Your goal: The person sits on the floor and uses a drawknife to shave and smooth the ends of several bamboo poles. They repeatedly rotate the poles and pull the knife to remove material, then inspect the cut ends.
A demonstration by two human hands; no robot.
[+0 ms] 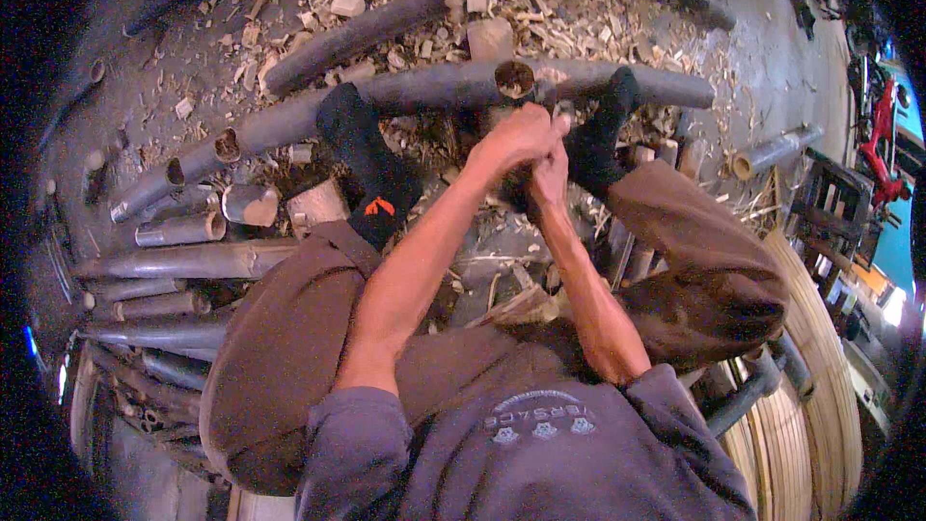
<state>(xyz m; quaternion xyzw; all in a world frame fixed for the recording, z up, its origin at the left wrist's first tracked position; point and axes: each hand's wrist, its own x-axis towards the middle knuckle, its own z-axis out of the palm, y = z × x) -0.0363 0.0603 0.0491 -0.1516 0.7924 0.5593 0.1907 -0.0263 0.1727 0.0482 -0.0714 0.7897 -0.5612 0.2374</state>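
A long dark grey-brown pole (415, 89) lies crosswise in front of me, with round holes along its left part. My feet in dark socks (352, 125) rest against it on both sides. Just this side of a round opening (514, 79) at the pole, my two hands come together. My left hand (526, 138) is closed, its fingers curled. Close below and to its right, my right hand (551, 172) is closed too. What they grip is hidden by the hands; a dark shape shows beneath them.
Wood chips (386, 39) cover the floor beyond the pole, where a shorter pole (357, 37) lies. Cut tubes and poles (193, 260) are stacked at left. A hollow tube (775, 151) lies at right, near a dark crate (830, 198). Pale slatted strips (820, 357) curve beside my right knee.
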